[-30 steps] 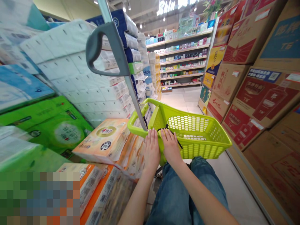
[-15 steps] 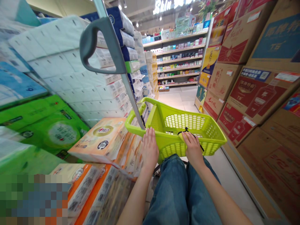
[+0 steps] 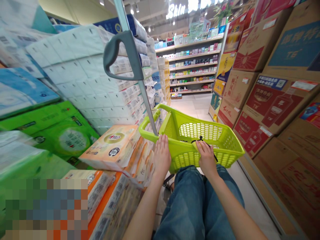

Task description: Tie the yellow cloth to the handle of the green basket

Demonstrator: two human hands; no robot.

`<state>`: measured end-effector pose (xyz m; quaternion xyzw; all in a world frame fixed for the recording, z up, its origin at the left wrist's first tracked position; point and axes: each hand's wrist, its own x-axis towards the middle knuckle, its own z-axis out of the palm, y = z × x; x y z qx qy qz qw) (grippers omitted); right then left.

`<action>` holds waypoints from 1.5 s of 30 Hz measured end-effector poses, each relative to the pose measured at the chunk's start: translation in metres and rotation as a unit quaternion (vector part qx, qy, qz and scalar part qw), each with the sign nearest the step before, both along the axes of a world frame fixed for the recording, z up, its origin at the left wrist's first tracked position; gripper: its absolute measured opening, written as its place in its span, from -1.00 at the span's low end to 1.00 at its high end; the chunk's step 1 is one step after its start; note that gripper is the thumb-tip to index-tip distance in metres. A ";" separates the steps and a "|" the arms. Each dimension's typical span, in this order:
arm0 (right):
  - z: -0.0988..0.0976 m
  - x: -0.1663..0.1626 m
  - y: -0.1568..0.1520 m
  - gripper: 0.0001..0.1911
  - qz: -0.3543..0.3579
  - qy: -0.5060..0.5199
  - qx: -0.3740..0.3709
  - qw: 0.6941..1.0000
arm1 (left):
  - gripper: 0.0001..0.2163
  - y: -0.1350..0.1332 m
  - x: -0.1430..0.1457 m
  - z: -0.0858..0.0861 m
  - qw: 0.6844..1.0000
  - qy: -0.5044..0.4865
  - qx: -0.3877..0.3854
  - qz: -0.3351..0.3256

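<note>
A lime-green shopping basket (image 3: 180, 155) with perforated walls stands in front of my knees, tilted in view. A grey pull handle (image 3: 125, 56) on a metal pole (image 3: 148, 110) rises from its left end. My left hand (image 3: 162, 155) lies on the near side of the basket by the pole's foot, fingers stretched out and close together. Over the near rim, further right, my right hand (image 3: 207, 156) is closed, fingers curled on the edge. A small yellow piece (image 3: 196, 143) and a black cord show at its fingers; what they belong to is hidden.
Orange tissue packs (image 3: 112, 143) are stacked at left, close to the basket, with white packs (image 3: 85, 66) and green packs (image 3: 67, 136) behind. Cardboard cartons (image 3: 280, 103) line the right side. Shelves of small goods (image 3: 192, 66) stand ahead, beyond the tiled floor (image 3: 192, 103).
The whole view has shifted slightly, so the handle and left-hand stacks appear further right. Both hands stay in the same places on the basket.
</note>
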<state>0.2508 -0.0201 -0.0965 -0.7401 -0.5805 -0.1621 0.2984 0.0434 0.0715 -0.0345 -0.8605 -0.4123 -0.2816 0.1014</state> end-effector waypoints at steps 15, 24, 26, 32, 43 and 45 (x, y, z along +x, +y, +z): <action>-0.006 0.007 -0.008 -0.26 0.014 0.006 0.030 0.999 | -0.26 -0.029 -0.003 -0.001 1.000 0.000 -0.008 0.020; 0.006 -0.025 -0.008 -0.19 -0.029 0.046 0.005 0.999 | -0.21 -0.038 0.003 -0.001 1.000 0.000 -0.009 0.030; 0.017 -0.044 0.002 -0.17 -0.008 0.058 -0.004 0.998 | -0.21 -0.037 0.004 -0.002 0.999 -0.004 -0.002 0.034; 0.055 -0.105 0.034 -0.21 0.080 0.080 -0.017 0.993 | -0.36 -0.033 0.007 -0.008 0.998 0.006 0.029 0.061; 0.004 -0.016 -0.010 -0.17 0.012 0.039 -0.016 0.999 | -0.24 -0.036 0.004 -0.003 0.999 0.000 -0.008 0.033; -0.003 0.003 -0.021 -0.18 -0.016 0.037 -0.014 0.999 | -0.25 -0.036 0.004 -0.002 0.999 0.000 -0.012 0.032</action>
